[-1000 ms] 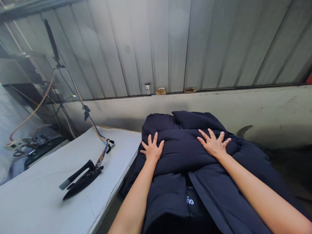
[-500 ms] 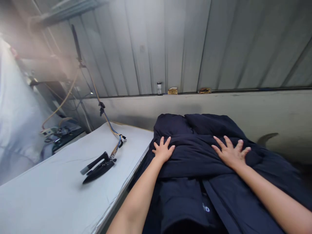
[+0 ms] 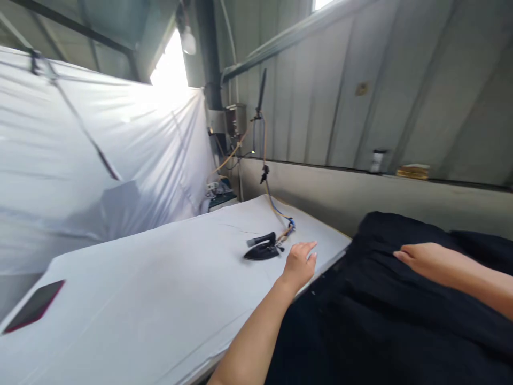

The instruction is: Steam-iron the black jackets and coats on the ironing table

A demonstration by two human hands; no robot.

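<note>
1. Left hand [image 3: 300,264], half-open, empty, at the edge of the tabletop [image 3: 160,310].
2. Right hand [image 3: 427,259] at the cloth [image 3: 380,326] beside the tabletop; grip unclear.
3. Cloth looks soft, bulky; I'd grasp broad folds.

A black iron [image 3: 262,252] rests on a white table [image 3: 160,305], its cord [image 3: 272,205] running up beside the metal wall [image 3: 316,117]. The left hand [image 3: 300,264], its grip loose, is just right of the iron; the right hand [image 3: 420,256] is over dark cloth [image 3: 377,315] (contact cannot be judged, as its fingers are partly hidden). A flat dark slab [image 3: 35,306] with a red edge lies at the table's left, before a hanging white sheet [image 3: 96,155].
</note>
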